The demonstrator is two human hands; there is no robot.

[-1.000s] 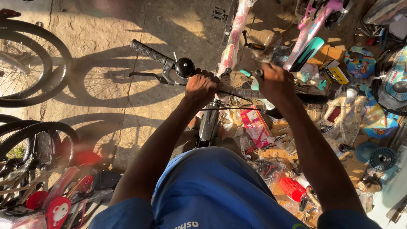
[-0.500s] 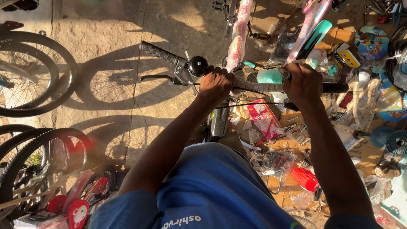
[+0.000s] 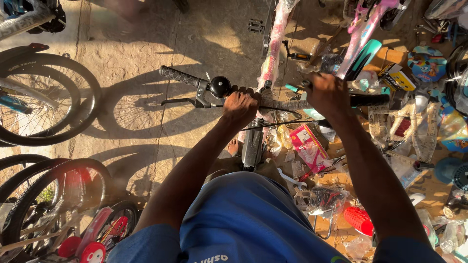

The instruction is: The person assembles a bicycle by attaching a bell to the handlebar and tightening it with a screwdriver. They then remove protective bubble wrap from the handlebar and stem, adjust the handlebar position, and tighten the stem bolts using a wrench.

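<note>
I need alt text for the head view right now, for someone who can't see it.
Seen from above, both hands grip a bicycle handlebar: the left hand beside a black bell, the right hand near the right grip. Bicycle wheels stand on the left; boxes and parts litter the ground on the right.

Your handlebar (image 3: pixel 282 100) runs level across the dark bike frame (image 3: pixel 253 143). Its black left grip (image 3: pixel 179 76) sticks out bare. A round black bell (image 3: pixel 220 86) sits beside that grip.
</note>
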